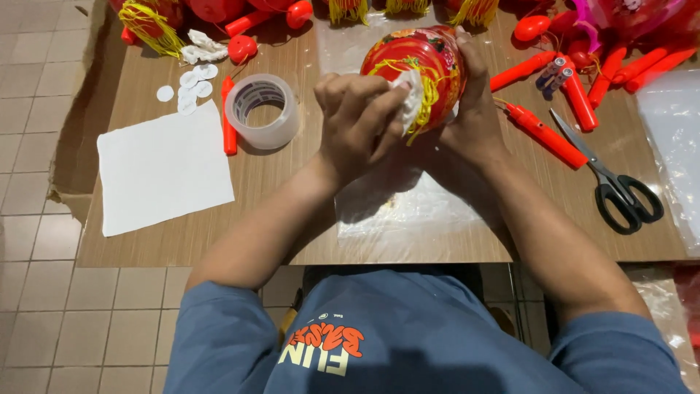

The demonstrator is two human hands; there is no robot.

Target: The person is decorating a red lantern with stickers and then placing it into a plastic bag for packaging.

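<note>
We are cupping the red lantern (419, 73) above the table (292, 182) in our right hand (474, 109), while our left hand (357, 124) is pinching a white wad (410, 98) against it (fingers curled tight).

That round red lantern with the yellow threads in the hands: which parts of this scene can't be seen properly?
- Head view: the far side of the round red lantern is hidden by the right hand.
- The white crumpled wad is half covered by the left hand; its material is unclear.
- The yellow tassels are cut off by the top edge.
- The clear plastic sheet runs off the right edge.
</note>
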